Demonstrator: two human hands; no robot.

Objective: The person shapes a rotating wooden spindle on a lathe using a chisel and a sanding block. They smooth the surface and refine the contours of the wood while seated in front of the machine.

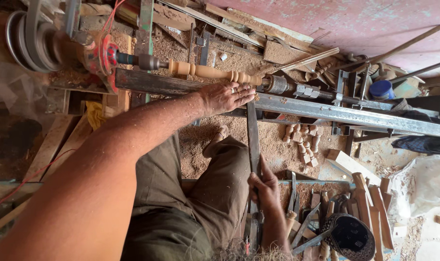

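Observation:
A pale turned wooden spindle (208,72) is mounted on a wood lathe, between the red-hubbed drive end (106,53) and the metal tail centre (278,84). My left hand (225,96) lies on the steel rest bar (326,112) below the spindle's right end, fingers pressing down on the tip of a long flat chisel (253,140). My right hand (264,186) grips the chisel's handle end near my lap. The chisel runs from my lap up to the spindle.
Sawdust covers the floor under the lathe. Several small turned wooden pieces (302,140) lie there. A tray of chisels and tools (316,212) sits at my right, with a dark cap (349,237) on it. Wood offcuts (369,203) and a blue container (382,89) lie to the right.

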